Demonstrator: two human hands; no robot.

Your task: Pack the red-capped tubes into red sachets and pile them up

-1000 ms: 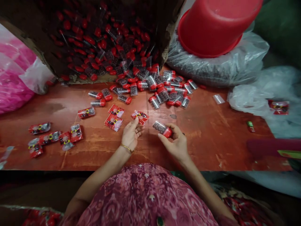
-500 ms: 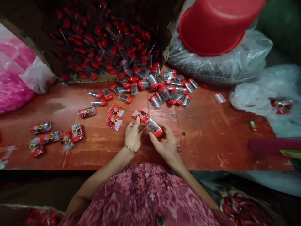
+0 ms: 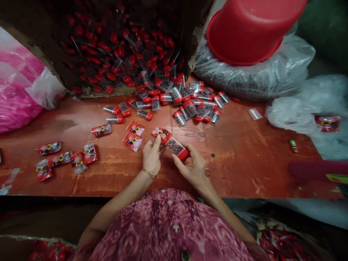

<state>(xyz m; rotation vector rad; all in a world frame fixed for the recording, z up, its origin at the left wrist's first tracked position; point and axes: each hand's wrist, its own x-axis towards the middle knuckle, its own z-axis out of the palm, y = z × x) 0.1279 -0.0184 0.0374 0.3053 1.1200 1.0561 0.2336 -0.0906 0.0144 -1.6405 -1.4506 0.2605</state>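
Observation:
My left hand (image 3: 151, 156) pinches a small red printed sleeve (image 3: 161, 134) just above the table. My right hand (image 3: 191, 167) grips a clear tube with a red cap (image 3: 178, 148), full of dark beads. The tube's open end touches the mouth of the sleeve. Both hands hover over the red-brown table (image 3: 239, 152), near its front edge.
Several capped tubes (image 3: 187, 103) spill from a torn cardboard box (image 3: 122, 47) at the back. Wrapped tubes (image 3: 62, 159) lie at the left, flat sleeves (image 3: 132, 136) beside my left hand. A red bucket (image 3: 250, 29) rests on a plastic bag (image 3: 258, 78); a pink bag (image 3: 16, 94) is at far left.
My right hand brought the capped tube leftward to the sleeve held by my left hand. The tube's end now meets the sleeve's mouth.

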